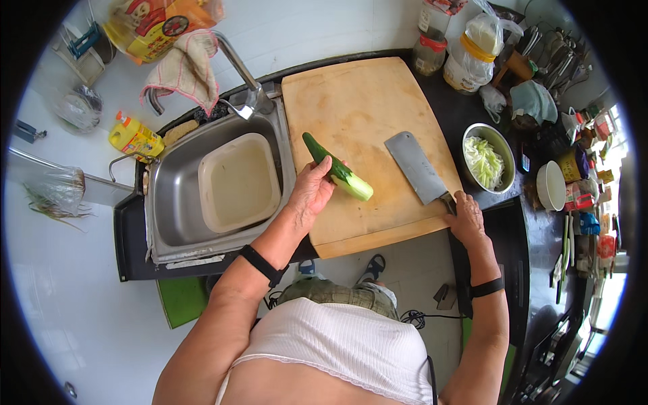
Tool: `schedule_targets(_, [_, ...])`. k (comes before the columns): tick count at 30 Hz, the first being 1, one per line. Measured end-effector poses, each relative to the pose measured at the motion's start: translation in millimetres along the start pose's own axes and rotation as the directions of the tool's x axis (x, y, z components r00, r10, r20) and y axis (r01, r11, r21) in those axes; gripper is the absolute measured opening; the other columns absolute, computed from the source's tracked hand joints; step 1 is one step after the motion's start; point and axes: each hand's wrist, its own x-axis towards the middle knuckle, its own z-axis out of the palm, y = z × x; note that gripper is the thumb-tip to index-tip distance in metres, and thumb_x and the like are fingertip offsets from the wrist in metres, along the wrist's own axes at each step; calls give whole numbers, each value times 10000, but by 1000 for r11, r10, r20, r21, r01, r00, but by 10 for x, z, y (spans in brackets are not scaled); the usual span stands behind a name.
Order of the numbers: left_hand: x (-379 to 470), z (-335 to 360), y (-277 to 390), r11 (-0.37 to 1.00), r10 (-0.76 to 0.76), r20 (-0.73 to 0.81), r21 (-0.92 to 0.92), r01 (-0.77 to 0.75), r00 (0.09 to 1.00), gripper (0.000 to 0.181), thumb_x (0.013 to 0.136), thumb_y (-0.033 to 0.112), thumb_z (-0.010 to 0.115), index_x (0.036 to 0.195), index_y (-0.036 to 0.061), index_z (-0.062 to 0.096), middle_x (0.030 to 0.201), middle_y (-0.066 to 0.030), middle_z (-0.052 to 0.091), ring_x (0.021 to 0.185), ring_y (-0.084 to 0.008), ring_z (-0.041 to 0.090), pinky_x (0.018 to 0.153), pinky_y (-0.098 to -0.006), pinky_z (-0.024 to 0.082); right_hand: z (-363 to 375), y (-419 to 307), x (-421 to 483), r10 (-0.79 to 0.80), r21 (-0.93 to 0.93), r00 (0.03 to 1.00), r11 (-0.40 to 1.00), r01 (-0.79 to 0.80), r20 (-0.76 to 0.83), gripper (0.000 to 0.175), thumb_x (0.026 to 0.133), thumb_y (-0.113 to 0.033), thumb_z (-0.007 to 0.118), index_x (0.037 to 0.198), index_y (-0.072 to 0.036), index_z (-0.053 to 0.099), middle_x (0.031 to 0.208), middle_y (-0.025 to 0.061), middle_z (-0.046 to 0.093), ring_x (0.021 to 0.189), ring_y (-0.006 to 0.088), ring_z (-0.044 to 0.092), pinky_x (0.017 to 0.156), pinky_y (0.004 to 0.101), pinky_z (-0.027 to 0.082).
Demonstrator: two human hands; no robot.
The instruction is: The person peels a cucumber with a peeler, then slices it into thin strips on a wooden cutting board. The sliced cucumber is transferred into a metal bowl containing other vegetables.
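Note:
My left hand (315, 185) holds a cucumber (336, 169) over the left half of a thick wooden cutting board (354, 96). Dark green skin covers the cucumber's far end; its near end is pale and peeled. At the board's front right corner, my right hand (467, 215) grips the handle of a cleaver (416, 164). The broad steel blade is flat to the board or just above it, pointing away to the left. Right of the board stands a steel bowl (464, 152) of shredded pale green vegetable (484, 162).
To the left is a steel sink (174, 202) holding a plastic basin (207, 190) of cloudy water. A faucet (248, 81) draped with a cloth (187, 68) rises behind it. Jars (430, 53), a white bowl (551, 186) and scallions (565, 253) stand or lie on the right counter.

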Motion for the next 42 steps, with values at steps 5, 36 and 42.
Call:
schedule_targets(5, [69, 48, -251, 959, 46, -210, 283, 15, 977, 363, 876, 335, 659, 1030, 18, 571, 980, -99, 628, 966, -240, 599, 871, -375, 476, -9, 135, 122, -84, 230, 996, 970, 74, 30, 472, 673, -126, 687, 1083, 9, 497, 1098, 233, 546, 1044, 391, 532, 863, 438, 453])
schedule_targets(36, [-79, 110, -222, -263, 49, 607, 774, -576, 793, 544, 677, 175, 779, 1153, 21, 567, 1037, -154, 573, 967, -338, 551, 842, -395, 467, -184, -918, -578, -52, 614, 996, 785, 88, -76, 217, 920, -147, 561, 1059, 12, 511, 715, 196, 561, 681, 364, 560, 585, 393, 449])
schedule_targets(42, [-76, 113, -215, -258, 67, 616, 771, -583, 785, 524, 650, 155, 780, 1120, 25, 589, 1026, -148, 586, 965, -329, 553, 848, -401, 461, -149, -949, -563, -141, 569, 989, 810, 141, -43, 188, 912, -140, 555, 1015, 6, 495, 798, 243, 563, 778, 455, 557, 630, 460, 451])
